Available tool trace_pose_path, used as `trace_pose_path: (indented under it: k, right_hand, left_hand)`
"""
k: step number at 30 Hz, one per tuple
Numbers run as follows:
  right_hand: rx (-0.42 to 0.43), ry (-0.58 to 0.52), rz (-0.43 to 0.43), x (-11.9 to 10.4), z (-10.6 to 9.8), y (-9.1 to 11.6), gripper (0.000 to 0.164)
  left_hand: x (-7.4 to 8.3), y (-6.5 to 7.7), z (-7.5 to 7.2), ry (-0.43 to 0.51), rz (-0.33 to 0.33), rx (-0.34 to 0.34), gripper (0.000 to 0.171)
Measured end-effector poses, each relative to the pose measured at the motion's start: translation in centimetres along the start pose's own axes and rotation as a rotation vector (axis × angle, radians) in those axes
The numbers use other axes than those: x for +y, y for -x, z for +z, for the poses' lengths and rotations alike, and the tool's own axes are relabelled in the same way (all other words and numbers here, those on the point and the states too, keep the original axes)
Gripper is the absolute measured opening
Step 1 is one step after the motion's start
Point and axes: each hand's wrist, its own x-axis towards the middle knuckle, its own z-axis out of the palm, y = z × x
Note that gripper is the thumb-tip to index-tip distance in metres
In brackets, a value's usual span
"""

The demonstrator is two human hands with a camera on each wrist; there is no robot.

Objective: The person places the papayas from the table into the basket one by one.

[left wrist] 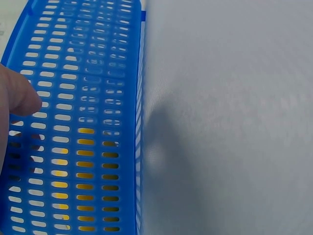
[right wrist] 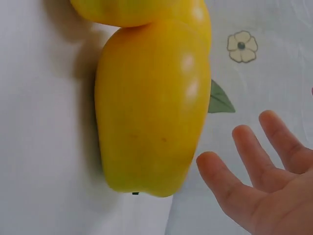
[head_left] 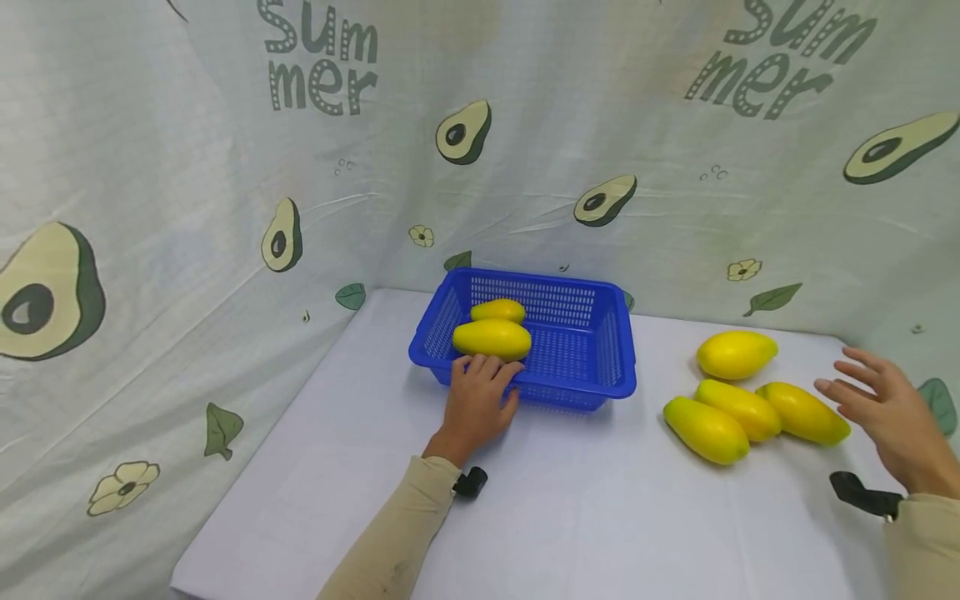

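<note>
My left hand [head_left: 477, 406] grips the near rim of a blue plastic basket [head_left: 566, 389], its fingers over the edge and the thumb on the outer side. In the left wrist view, the thumb [left wrist: 22, 93] lies against the slotted wall. Two yellow mangoes [head_left: 492, 339] lie inside the basket at its left, one behind the other; yellow shows through the slots. My right hand [head_left: 888, 408] is raised with spread fingers, holding nothing, just right of the nearest loose mango [head_left: 804, 413]. In the right wrist view, that mango [right wrist: 151, 112] fills the middle, apart from the fingertips.
Several loose mangoes, among them a front one [head_left: 707, 431] and a back one [head_left: 737, 354], sit grouped right of the basket on a white-covered table [head_left: 585, 508]. A cloth [head_left: 525, 167] printed with avocados hangs behind and at the left.
</note>
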Motion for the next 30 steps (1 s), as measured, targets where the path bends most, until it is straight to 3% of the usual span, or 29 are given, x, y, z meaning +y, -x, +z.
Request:
trace_pose_path:
  k: [14,20,30]
  right_hand:
    - [0.067,-0.049,0.093,2.6,0.5,1.2,0.08]
    - [0.047,-0.073,0.194,3.1,0.9,1.4,0.079]
    - [0.08,-0.012,0.235,3.5,1.0,0.6,0.078]
  left_hand:
    - [-0.2,0.2,0.4,0.005,0.005,0.031,0.034]
    - [-0.2,0.2,0.5,-0.002,0.017,0.031,0.033]
    - [-0.2,0.1,0.3,0.022,0.029,0.065,0.033]
